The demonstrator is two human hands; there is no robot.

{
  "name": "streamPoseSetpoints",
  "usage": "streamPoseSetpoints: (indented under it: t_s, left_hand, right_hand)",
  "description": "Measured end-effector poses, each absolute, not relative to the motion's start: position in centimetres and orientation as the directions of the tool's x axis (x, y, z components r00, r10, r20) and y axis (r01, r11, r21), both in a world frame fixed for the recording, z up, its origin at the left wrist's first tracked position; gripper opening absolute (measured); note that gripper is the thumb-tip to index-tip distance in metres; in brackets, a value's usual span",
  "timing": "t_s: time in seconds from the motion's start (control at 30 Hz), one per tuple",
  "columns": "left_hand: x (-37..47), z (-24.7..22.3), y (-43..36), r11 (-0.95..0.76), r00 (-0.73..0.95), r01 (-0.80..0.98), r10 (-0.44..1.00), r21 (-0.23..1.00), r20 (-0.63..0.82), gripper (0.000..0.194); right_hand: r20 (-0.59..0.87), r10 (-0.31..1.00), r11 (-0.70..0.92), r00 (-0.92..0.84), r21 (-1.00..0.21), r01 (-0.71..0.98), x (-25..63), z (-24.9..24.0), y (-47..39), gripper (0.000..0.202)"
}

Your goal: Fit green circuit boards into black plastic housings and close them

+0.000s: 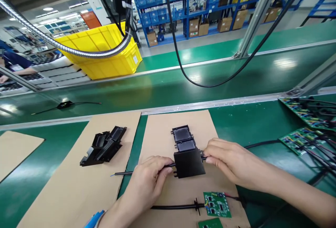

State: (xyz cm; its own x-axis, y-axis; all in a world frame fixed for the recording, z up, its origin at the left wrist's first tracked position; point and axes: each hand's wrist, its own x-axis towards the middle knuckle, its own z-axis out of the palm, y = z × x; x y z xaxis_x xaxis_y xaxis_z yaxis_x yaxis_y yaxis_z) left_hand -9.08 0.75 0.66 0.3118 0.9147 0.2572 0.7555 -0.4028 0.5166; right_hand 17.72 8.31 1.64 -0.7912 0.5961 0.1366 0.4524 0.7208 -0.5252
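Observation:
A black plastic case [189, 163] lies on a cardboard sheet [157, 130], with a cable leaving it on each side. My left hand [149, 177] is closed on the black cable [123, 173] at the case's left side; its stripped end points left. At the right side, my right hand [225, 159] pinches the other cable close to the case. Touching the case's far edge are black plastic housings [182, 134] with greyish insides. Nearer to me, a green circuit board [217, 204] with a black cable lies on the cardboard, and part of another board [210, 223] shows below it.
Black plastic housings [105, 145] are piled on the left cardboard [65, 186]. Wired circuit boards [301, 140] lie at the right. A black cable [207, 85] and a metal conduit [86, 54] hang ahead. Beyond stand a yellow bin [105, 53] and, far left, another person [17, 61].

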Motion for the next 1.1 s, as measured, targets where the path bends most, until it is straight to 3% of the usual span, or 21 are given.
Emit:
streamPoseSetpoints:
  t_s: [0.17,0.33,0.47,0.57,0.67,0.77,0.9,1.03,1.1]
  left_hand:
    - [-10.4,1.9,1.4,-0.416,0.312,0.809,0.902,0.416,0.298,0.014]
    - [-12.6,5.2,9.6,-0.253,0.185,0.947,0.933,0.196,0.310,0.011]
    - [-11.9,5.0,20.3,-0.219,0.156,0.961,0.934,0.170,0.323,0.012]
    - [-10.7,2.7,24.7,-0.231,0.173,0.958,0.937,0.168,0.304,0.017]
    - [-10.1,0.5,23.3,-0.273,0.212,0.942,0.935,0.197,0.283,0.021]
    - [-9.5,-0.1,17.6,-0.364,0.305,0.893,0.922,0.265,0.239,0.022]
    - [-7.6,-0.3,9.2,-0.499,0.472,0.800,0.866,0.333,0.163,0.046]
    - [-6.0,-2.0,3.9,-0.517,0.496,0.784,0.854,0.342,0.153,0.018]
    - [-5.7,-2.2,2.3,-0.510,0.485,0.766,0.858,0.391,0.170,0.017]
  right_hand:
    - [0.061,0.581,0.700,-0.812,-0.546,0.461,19.5,3.0,10.3,0.017]
    - [0.124,0.679,0.714,-0.723,-0.339,0.613,23.7,5.4,20.0,0.019]
    - [0.237,0.772,0.635,-0.589,-0.253,0.730,24.1,5.6,28.9,0.019]
    - [0.236,0.808,0.587,-0.541,-0.239,0.773,23.0,4.4,31.2,0.020]
    - [0.182,0.804,0.594,-0.566,-0.274,0.756,22.0,2.9,28.1,0.023]
    - [0.088,0.716,0.669,-0.693,-0.370,0.645,21.2,2.3,20.5,0.019]
    - [-0.120,0.567,0.661,-0.815,-0.524,0.537,20.4,2.1,9.3,0.013]
    - [-0.228,0.593,0.578,-0.772,-0.547,0.606,20.0,0.7,3.7,0.012]
    - [-0.206,0.620,0.546,-0.757,-0.580,0.604,20.0,0.1,3.1,0.014]
